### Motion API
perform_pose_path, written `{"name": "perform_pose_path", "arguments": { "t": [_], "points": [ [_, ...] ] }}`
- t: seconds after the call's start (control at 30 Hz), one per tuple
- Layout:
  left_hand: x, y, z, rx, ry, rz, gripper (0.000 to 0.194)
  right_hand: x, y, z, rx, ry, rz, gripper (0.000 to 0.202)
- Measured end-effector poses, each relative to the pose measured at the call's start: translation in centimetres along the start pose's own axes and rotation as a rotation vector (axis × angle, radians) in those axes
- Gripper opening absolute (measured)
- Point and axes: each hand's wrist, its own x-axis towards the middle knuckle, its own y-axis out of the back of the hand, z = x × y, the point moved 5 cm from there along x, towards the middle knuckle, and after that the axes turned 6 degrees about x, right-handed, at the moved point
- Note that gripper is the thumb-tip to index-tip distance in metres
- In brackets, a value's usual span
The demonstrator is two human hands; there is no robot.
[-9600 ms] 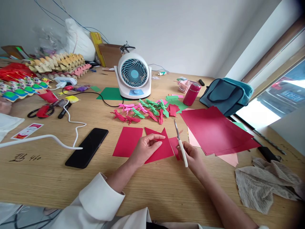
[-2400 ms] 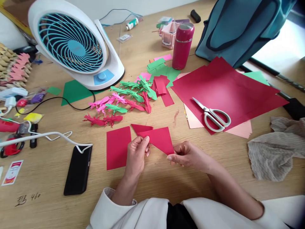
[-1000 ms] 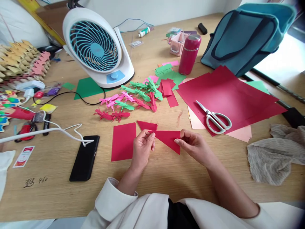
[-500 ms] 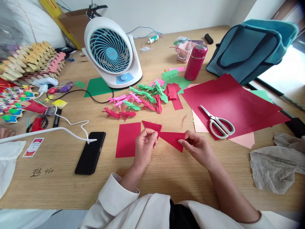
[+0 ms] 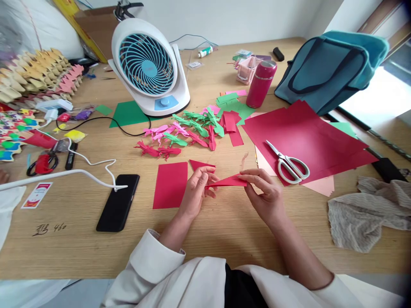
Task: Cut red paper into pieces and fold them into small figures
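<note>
Between my hands is a folded red paper piece (image 5: 227, 181), tilted so that it shows as a narrow wedge. My left hand (image 5: 195, 188) holds its pointed left end, and the fingers of my right hand (image 5: 263, 190) pinch its wider right end. Just behind my left hand lies a red paper triangle (image 5: 199, 164), partly hidden by the fingers. A red paper rectangle (image 5: 170, 185) lies flat to the left of that hand. Further back, several folded paper figures (image 5: 189, 129) in pink, green and red are heaped together.
White-handled scissors (image 5: 288, 164) rest on large red paper sheets (image 5: 321, 137) at right. A black phone (image 5: 118, 203) lies at left under a white cable. Behind stand a fan (image 5: 147, 64), a red flask (image 5: 261, 83) and a blue bag (image 5: 330, 68). A grey cloth (image 5: 353, 218) lies at right.
The red paper piece has turned from a broad triangle facing me to a narrow, nearly edge-on wedge. Both hands still hold it, with the fingers shifted. The whole view has moved slightly.
</note>
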Motion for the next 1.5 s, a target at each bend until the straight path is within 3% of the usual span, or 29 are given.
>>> {"name": "perform_pose_path", "arguments": {
  "t": [0.2,0.43,0.8,1.3,1.5],
  "points": [
    [0.0,-0.5,0.0,0.076,-0.058,-0.098,0.051,0.2,0.2,-0.1,-0.019,0.002,0.025,0.032],
    [0.2,-0.6,0.3,0.201,-0.203,-0.098,0.049,0.2,0.3,-0.1,-0.032,-0.019,0.046,0.033],
    [0.1,-0.9,0.0,0.228,-0.103,-0.145,0.041,0.3,0.4,-0.6,-0.060,0.002,0.048,0.033],
    [0.0,0.0,0.3,0.323,-0.169,-0.030,0.028,-0.1,-0.2,-0.9,0.015,0.022,-0.066,0.045],
    [0.2,0.2,0.9,0.348,-0.247,0.007,0.017,0.0,0.2,-0.6,0.051,-0.051,0.025,0.039]
  ]
}}
